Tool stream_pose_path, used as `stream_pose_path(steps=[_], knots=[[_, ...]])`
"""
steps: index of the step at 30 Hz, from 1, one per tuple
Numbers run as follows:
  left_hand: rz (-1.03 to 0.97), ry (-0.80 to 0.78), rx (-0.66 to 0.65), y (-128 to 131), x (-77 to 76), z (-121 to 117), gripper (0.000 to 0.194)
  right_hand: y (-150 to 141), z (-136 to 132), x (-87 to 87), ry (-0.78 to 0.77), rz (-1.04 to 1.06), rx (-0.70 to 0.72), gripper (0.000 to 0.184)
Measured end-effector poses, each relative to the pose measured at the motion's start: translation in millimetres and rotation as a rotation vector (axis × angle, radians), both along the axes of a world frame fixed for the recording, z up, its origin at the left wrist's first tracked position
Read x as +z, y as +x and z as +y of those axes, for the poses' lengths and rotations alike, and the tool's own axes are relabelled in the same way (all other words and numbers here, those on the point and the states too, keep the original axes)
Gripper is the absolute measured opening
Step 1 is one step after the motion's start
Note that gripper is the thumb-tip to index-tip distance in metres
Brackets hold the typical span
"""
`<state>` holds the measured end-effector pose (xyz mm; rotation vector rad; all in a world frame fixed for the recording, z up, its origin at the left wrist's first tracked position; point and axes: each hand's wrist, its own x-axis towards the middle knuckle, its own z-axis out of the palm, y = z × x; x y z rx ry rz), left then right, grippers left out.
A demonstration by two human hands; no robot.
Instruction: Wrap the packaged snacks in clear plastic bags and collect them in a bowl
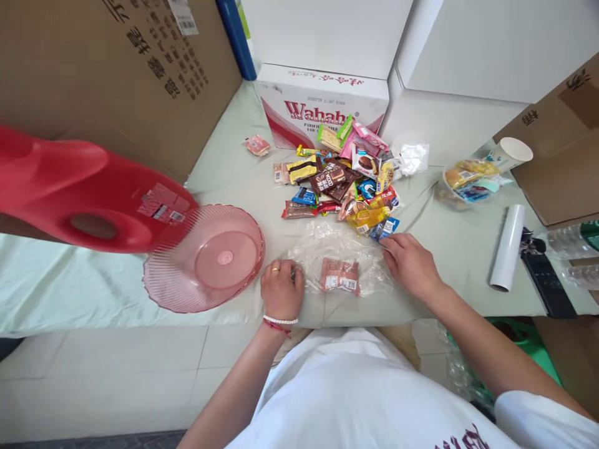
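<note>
Head view: snacks (331,179) on pale cloth (453,249), white boxes (327,34) behind.

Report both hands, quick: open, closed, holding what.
Left hand: curled at the left edge of the clear bag; grip cannot be told.
Right hand: at the bag's right edge; grip cannot be told.

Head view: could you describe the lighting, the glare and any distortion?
In the head view, light is soft, with faint shadows; in the head view, small glints show on the clear plastic bag; at the head view's left edge, the red container looks stretched, probably by the lens.
</note>
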<state>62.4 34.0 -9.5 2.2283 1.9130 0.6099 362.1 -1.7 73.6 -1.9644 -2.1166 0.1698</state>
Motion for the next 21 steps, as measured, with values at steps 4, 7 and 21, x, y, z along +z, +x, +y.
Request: stream_pose_path(steps=[4,7,21], knots=[[-0.126,0.019,0.037,0,-2.4,-1,0.018,-47,-14,0.3,0.202,0.182,0.336,0.033],[-0.211,0.117,0.039,-2,7.6,-9,0.024,-76,-16,-19.7,0.007,0.200,0.477,0.039],[0.013,0.066,-0.380,29,9.6,-25,0.034,-64,44,-14.2,-0.216,0.305,0.332,0.036]])
